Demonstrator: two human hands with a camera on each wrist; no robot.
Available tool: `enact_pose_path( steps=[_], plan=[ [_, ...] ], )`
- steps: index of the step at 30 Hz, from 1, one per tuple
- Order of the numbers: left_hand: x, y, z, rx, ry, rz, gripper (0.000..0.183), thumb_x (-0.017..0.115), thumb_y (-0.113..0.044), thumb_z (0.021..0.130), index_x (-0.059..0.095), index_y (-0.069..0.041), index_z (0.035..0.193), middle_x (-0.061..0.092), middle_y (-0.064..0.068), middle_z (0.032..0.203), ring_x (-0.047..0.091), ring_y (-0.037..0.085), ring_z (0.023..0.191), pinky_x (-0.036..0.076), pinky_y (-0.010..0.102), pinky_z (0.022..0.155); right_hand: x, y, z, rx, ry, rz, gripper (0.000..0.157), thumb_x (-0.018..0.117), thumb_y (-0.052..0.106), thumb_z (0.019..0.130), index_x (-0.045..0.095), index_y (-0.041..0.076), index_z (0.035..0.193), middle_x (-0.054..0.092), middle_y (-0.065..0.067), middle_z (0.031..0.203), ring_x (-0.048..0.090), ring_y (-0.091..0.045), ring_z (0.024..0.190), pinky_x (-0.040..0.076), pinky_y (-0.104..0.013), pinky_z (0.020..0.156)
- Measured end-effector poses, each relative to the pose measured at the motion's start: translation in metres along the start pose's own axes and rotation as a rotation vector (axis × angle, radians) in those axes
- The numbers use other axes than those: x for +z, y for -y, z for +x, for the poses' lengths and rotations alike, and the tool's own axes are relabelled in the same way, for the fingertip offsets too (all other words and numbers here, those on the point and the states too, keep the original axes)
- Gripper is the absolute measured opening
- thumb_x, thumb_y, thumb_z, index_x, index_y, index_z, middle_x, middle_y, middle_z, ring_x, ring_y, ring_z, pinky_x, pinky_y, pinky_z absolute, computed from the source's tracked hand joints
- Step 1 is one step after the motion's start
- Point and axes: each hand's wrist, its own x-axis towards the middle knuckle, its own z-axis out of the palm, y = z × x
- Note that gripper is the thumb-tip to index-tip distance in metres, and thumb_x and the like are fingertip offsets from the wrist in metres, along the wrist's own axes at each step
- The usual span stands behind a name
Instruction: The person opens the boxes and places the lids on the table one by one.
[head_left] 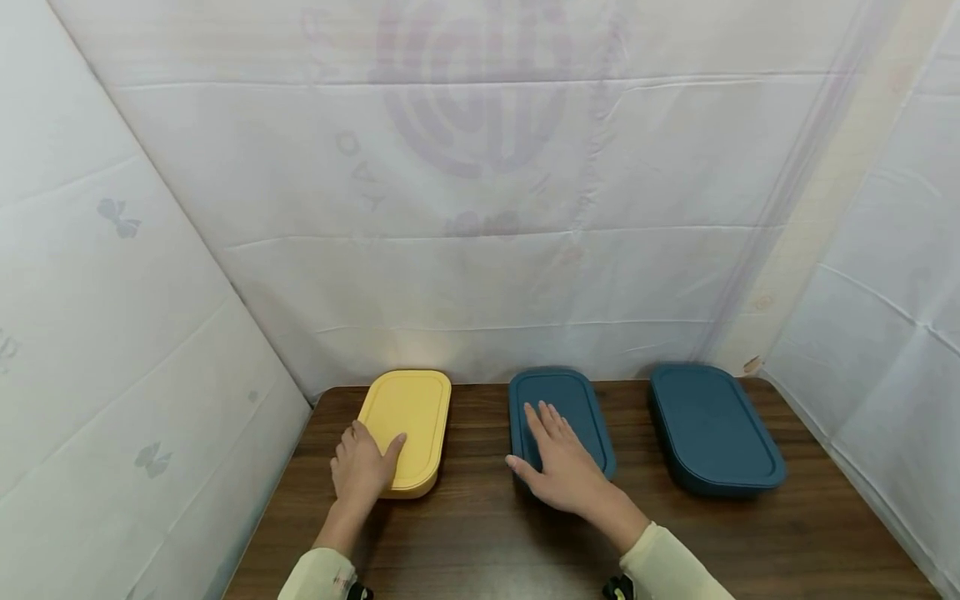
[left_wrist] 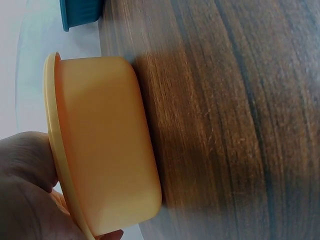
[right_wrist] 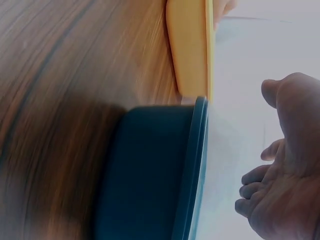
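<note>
A yellow lidded box (head_left: 412, 417) stands at the left of the table, its lid on. My left hand (head_left: 362, 467) grips its near left part, thumb over the lid and fingers down the left side. In the left wrist view, the thumb lies on the lid of the yellow box (left_wrist: 105, 150) and a fingertip shows past its side. My right hand (head_left: 562, 467) is above the middle blue lidded box (head_left: 558, 387), fingers spread. The right wrist view shows a gap between this hand (right_wrist: 290, 170) and the lid of the blue box (right_wrist: 150, 170).
A second blue lidded box (head_left: 716, 425) stands at the right of the brown wooden table (head_left: 480, 542). White sheeting (head_left: 480, 283) hangs right behind the table, with more along the left and right sides.
</note>
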Motion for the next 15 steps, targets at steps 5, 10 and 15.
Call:
enact_pose_path(
  steps=[5,10,15],
  plan=[
    [0.000,0.001,-0.001,0.005,-0.004,0.000,0.098,0.047,-0.059,0.093,0.012,0.014,0.148,0.024,0.039,0.146,0.029,0.057,0.129,0.023,0.066,0.106,0.008,0.008,0.006,-0.024,0.030,0.004,0.086,0.038,0.068,0.092,0.007,0.020,0.156,0.004,-0.009,0.162,0.008,-0.028,0.150,0.015,-0.049,0.119],
    [0.000,0.004,0.001,0.008,-0.008,0.010,0.093,0.044,-0.056,0.096,0.012,0.014,0.148,0.023,0.038,0.146,0.029,0.057,0.129,0.023,0.066,0.106,0.017,0.016,0.011,-0.046,0.032,0.033,0.087,0.038,0.068,0.092,0.002,0.023,0.156,0.005,-0.008,0.162,0.008,-0.027,0.150,0.017,-0.048,0.119],
    [0.000,0.006,0.002,0.005,-0.014,0.021,0.094,0.044,-0.058,0.095,0.013,0.014,0.148,0.024,0.038,0.146,0.030,0.057,0.128,0.024,0.066,0.106,0.026,0.027,0.013,-0.082,0.049,0.063,0.087,0.038,0.069,0.092,-0.006,0.028,0.154,0.003,-0.006,0.162,0.008,-0.027,0.150,0.019,-0.049,0.118]
  ],
)
